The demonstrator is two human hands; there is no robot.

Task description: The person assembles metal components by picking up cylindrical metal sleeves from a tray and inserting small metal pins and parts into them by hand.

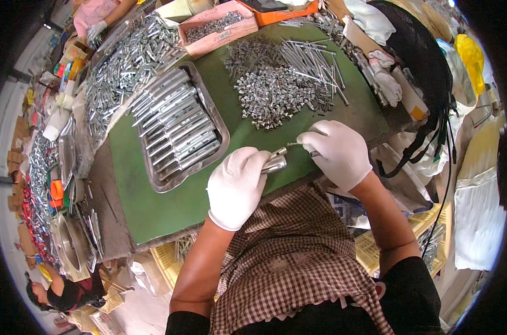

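Observation:
My left hand (pixel 237 187), in a white glove, is closed around a short shiny metal tube (pixel 275 163) whose end points to the right. In my gloved right hand (pixel 340 153), the fingers pinch a thin metal pin (pixel 293 144), its tip close to the tube's end. Whether pin and tube touch I cannot tell. To the left lies a metal tray (pixel 224 129) holding a row of metal tubes (pixel 178 120) with thin rods sticking out. Beyond my hands are heaps of small silvery cone-shaped nuts (pixel 270 95), dark small screws (pixel 248 57) and long thin bolts (pixel 315 64).
All this rests on a green work mat (pixel 147 215). A pink box (pixel 219 40) of small parts stands at the far edge, beside a big pile of metal pieces (pixel 125 61). Black straps (pixel 412 159) hang on the right. Another person's gloved hand (pixel 96 30) is at top left.

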